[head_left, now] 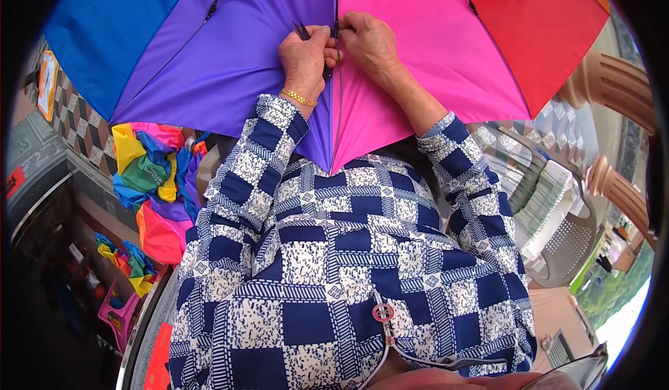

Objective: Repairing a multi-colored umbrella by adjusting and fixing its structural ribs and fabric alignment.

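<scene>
A rainbow umbrella (411, 48) is spread open over my lap, its ribs facing me. One thin metal rib (337, 121) runs down the seam between the purple and pink panels. My left hand (303, 59), wearing a gold bracelet (298, 98), is closed left of that rib. Small black snips (301, 30) with two pointed tips stick out from its fingers. From the other side, my right hand (369, 41) pinches at the dark joint on the rib. Fingers cover any thread there.
Folded multicoloured umbrella cloth (150, 174) lies in a heap to my left, beside a pink plastic basket (120, 313). At right stands a grey plastic chair (568, 243), with a bundle of thin metal rods (543, 195) next to it. Round columns (613, 87) rise beyond.
</scene>
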The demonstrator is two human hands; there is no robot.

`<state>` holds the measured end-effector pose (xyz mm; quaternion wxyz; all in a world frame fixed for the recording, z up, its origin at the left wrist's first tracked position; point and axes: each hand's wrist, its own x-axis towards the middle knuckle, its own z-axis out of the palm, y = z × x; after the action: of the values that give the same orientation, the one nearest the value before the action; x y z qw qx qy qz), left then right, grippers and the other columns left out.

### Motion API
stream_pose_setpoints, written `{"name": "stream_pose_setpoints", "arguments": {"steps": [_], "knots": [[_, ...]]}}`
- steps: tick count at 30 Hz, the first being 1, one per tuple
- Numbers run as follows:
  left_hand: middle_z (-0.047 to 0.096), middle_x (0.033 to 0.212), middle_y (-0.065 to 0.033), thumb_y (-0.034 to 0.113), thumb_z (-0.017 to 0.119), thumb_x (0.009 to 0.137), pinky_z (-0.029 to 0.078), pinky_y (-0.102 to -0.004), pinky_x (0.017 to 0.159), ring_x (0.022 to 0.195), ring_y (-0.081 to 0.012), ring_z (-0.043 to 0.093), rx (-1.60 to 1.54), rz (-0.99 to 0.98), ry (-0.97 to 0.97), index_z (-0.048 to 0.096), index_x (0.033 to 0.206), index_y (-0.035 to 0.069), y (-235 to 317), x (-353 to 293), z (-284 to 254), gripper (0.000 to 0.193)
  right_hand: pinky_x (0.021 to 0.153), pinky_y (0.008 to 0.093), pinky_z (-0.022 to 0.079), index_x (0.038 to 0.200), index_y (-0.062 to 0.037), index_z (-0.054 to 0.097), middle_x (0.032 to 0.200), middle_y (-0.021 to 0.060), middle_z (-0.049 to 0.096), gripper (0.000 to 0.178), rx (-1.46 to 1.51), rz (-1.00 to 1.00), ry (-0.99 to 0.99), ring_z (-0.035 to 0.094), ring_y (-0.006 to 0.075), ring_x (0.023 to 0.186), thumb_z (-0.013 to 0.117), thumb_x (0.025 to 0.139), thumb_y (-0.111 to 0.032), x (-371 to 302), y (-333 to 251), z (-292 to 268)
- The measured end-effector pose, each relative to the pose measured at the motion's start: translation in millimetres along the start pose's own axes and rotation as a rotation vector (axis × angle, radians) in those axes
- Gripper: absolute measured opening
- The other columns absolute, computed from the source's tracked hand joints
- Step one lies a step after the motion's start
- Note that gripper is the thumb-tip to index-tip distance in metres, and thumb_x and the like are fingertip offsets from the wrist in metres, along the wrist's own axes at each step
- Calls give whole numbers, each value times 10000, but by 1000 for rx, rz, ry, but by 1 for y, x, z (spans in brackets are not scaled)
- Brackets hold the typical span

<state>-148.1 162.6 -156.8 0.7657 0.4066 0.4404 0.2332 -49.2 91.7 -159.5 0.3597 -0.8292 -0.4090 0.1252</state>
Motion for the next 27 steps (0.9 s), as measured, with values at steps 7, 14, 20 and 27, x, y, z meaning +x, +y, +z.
{"name": "stream_pose_setpoints", "arguments": {"steps": [7, 14, 20, 27], "knots": [[556, 625, -52, 94, 564, 847, 388, -225, 348, 417, -138, 549, 72, 17, -31, 549, 821, 16, 3, 7, 2, 84, 665, 388, 491, 849, -60, 635, 817, 124, 634, 124, -44, -97, 7, 618, 298, 765, 593, 775, -150, -2, 1, -11], [544, 632, -46, 119, 552, 856, 385, -226, 345, 416, -143, 556, 37, 72, 19, 535, 835, 22, 1, 1, 4, 101, 683, 411, 484, 805, -54, 620, 793, 147, 578, 115, -373, -329, -52, 591, 322, 797, 603, 756, -157, -11, -8, -52], [527, 635, -44, 126, 540, 873, 386, -236, 360, 431, -158, 555, 57, 74, 30, 516, 853, 24, -2, 2, 6, 107, 657, 409, 482, 783, -54, 629, 750, 132, 552, 100, -415, -394, 52, 581, 324, 745, 607, 728, -135, 3, -1, -24], [517, 630, -65, 138, 514, 874, 389, -240, 331, 393, -154, 535, -34, 104, 100, 487, 874, 2, -3, -2, 6, 139, 679, 387, 488, 834, -66, 664, 791, 151, 611, 150, -139, -42, -170, 608, 314, 752, 582, 734, -141, -5, -4, -21]]}}
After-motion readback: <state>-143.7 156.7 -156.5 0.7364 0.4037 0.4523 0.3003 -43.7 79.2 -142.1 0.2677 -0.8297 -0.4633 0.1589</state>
